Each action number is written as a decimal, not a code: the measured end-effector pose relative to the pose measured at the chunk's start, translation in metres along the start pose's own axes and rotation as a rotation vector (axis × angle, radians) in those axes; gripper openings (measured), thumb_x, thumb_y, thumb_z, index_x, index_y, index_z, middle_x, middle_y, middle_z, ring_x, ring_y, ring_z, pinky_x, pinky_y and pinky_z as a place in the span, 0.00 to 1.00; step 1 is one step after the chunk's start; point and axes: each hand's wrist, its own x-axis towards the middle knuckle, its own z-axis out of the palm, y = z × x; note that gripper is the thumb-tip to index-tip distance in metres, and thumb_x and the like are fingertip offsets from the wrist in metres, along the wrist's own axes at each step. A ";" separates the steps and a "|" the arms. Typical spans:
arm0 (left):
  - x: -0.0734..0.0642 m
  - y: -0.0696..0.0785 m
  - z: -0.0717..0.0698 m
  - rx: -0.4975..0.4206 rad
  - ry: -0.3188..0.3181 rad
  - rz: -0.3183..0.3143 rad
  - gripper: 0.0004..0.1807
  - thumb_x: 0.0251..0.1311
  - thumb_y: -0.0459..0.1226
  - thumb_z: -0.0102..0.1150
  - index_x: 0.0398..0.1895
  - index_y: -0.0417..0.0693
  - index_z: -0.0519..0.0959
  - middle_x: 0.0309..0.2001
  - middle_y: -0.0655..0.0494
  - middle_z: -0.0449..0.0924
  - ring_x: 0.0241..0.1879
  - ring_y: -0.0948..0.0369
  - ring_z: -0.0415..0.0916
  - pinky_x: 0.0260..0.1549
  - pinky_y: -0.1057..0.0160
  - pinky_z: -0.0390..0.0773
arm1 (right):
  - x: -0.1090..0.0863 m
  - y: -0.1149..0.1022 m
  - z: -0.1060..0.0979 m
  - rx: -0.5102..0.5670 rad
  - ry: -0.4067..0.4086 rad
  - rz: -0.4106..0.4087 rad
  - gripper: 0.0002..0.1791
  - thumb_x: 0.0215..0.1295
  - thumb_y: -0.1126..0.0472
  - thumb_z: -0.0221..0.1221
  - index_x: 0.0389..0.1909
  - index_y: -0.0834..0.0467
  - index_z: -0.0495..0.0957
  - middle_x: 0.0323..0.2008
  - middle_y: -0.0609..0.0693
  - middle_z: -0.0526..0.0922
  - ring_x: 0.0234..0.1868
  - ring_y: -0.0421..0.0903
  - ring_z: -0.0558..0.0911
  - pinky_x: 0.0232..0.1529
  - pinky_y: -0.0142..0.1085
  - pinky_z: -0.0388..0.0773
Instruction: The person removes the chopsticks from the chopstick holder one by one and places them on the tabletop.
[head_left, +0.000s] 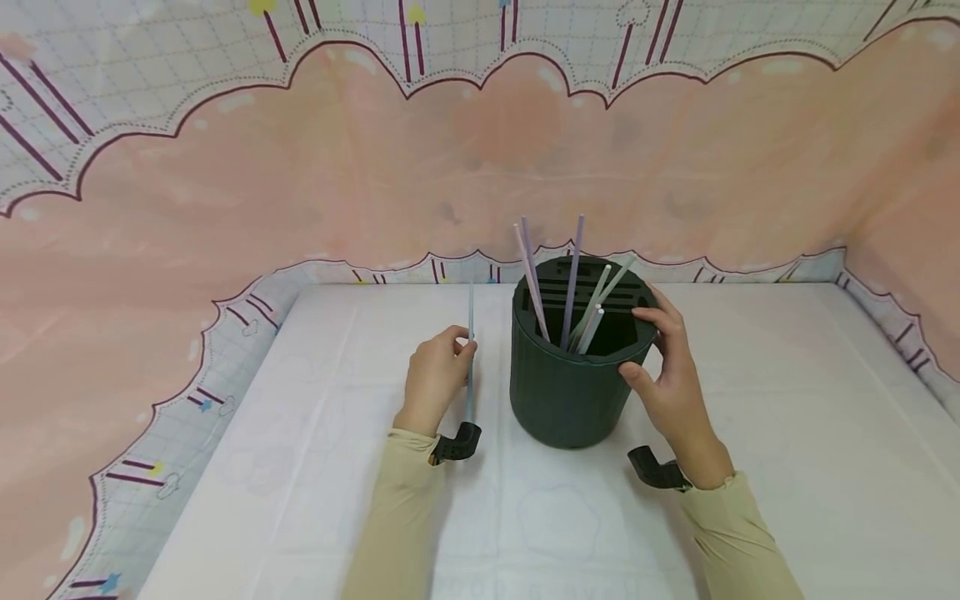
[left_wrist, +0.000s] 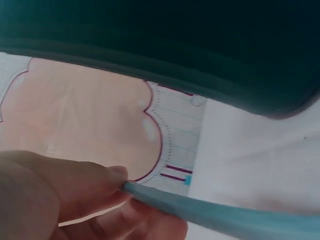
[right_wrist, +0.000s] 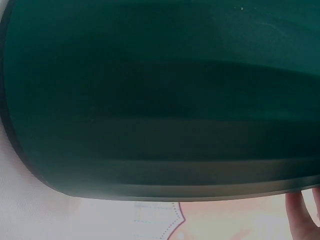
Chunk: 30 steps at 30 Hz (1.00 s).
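A holder (head_left: 570, 392) stands on the counter (head_left: 787, 433), near its middle, with several straws (head_left: 573, 279) upright or leaning inside it. The right hand (head_left: 671, 375) touches the holder's right side. Left of the holder, apart from it, the left hand (head_left: 435, 375) pinches one straw (head_left: 470, 358).
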 end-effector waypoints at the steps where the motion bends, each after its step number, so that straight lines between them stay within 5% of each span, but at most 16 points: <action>1: 0.000 -0.001 0.002 0.001 -0.013 -0.012 0.14 0.62 0.41 0.53 0.49 0.47 0.77 0.28 0.57 0.82 0.12 0.67 0.73 0.14 0.68 0.70 | 0.000 0.000 0.000 -0.003 -0.001 -0.002 0.44 0.53 0.33 0.55 0.62 0.60 0.60 0.70 0.47 0.51 0.69 0.48 0.55 0.62 0.63 0.51; 13: 0.005 -0.016 0.027 -0.027 -0.173 -0.085 0.16 0.61 0.39 0.54 0.49 0.41 0.76 0.26 0.54 0.81 0.14 0.65 0.74 0.19 0.68 0.72 | -0.001 -0.003 0.000 0.007 -0.005 0.010 0.44 0.52 0.33 0.55 0.61 0.60 0.60 0.70 0.49 0.51 0.69 0.49 0.54 0.63 0.61 0.50; 30: 0.005 -0.026 0.042 -0.030 -0.176 -0.144 0.16 0.58 0.39 0.54 0.47 0.41 0.75 0.17 0.56 0.78 0.10 0.65 0.73 0.26 0.65 0.74 | -0.001 0.001 0.001 -0.002 0.003 -0.001 0.44 0.53 0.33 0.55 0.61 0.60 0.60 0.70 0.46 0.51 0.69 0.48 0.55 0.62 0.63 0.51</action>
